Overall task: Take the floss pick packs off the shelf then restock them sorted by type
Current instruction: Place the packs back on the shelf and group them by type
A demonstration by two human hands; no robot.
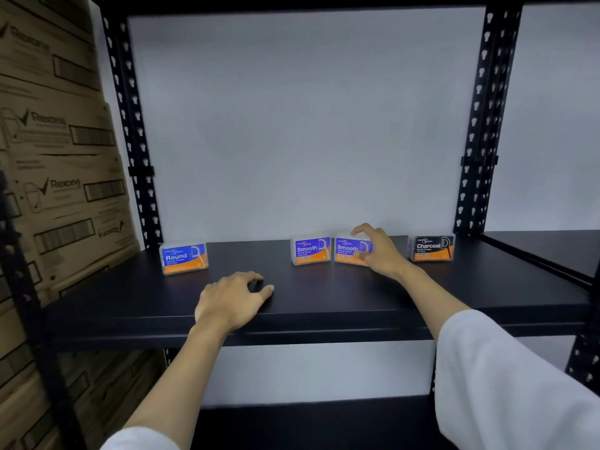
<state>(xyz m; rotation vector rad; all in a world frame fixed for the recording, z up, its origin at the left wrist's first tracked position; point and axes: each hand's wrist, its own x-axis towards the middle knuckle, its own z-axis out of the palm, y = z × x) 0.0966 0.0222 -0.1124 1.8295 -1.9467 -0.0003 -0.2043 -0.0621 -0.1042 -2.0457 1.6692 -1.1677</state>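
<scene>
On black shelf (324,297), rear row: Round pack (184,258) far left; two Smooth packs, left (310,250), right (350,251) gripped by right hand (378,251); Charcoal pack (432,248) far right. Left hand (232,298) loosely curled, holding nothing, resting on shelf front.

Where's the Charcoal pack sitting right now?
In the head view, the Charcoal pack stands upright at the back right of the black shelf, beside the right upright, just right of the right hand.

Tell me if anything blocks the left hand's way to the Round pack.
Nothing visible does. The left hand rests on the bare black shelf, and the Round pack stands apart at the back left corner, with only open shelf between them.
</scene>
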